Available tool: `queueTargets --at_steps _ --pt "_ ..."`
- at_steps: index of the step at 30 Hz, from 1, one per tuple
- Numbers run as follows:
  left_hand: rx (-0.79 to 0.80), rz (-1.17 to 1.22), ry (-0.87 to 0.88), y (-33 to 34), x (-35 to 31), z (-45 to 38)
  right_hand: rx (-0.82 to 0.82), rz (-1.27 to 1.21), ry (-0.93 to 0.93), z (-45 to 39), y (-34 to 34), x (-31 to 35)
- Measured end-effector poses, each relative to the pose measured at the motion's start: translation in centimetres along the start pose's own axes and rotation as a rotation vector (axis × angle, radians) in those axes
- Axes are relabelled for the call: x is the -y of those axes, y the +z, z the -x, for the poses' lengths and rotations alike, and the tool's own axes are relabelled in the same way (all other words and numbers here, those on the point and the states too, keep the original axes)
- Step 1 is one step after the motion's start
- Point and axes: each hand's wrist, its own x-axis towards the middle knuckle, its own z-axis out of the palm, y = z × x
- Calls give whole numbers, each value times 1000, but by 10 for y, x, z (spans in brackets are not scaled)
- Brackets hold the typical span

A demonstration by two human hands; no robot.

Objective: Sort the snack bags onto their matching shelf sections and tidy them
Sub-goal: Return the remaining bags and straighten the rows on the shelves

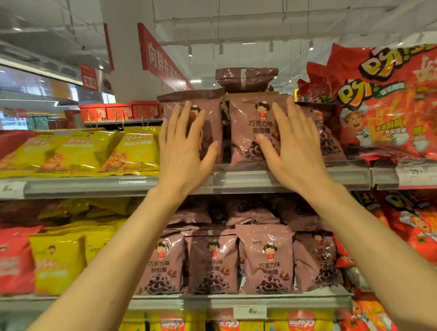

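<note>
Two hands are flat against the brown snack bags on the top shelf [275, 179], fingers spread wide, nothing gripped. Left hand [184, 151] presses the left brown bag [211, 121], right hand [290, 148] presses the middle brown bag [253, 129], and there's a dark gap between those two bags. Both stand upright, long axis vertical, printed fronts facing out, bottoms sitting right at the shelf's front lip. One more brown bag [246, 77] lies flat across the top with its back seam showing. Not much room sideways: yellow bags [130, 151] lean just beside on the left, and big red bags [388, 105] crowd in on the right, overhanging the edge. Above is open up to the ceiling. More brown bags [268, 260] stand upright on the shelf below.
</note>
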Motion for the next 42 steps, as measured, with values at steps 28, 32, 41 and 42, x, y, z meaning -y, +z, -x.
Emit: queueTargets --at_steps 28,32,41,42 --pt "597 613 -784 -53 -3 376 667 -536 691 362 46 66" --pt "592 669 -837 -85 48 394 644 -539 740 368 68 124" --pt "513 675 -903 -157 187 416 654 -527 712 358 140 268" --pt "506 671 -904 -162 200 415 653 -524 694 352 147 280"
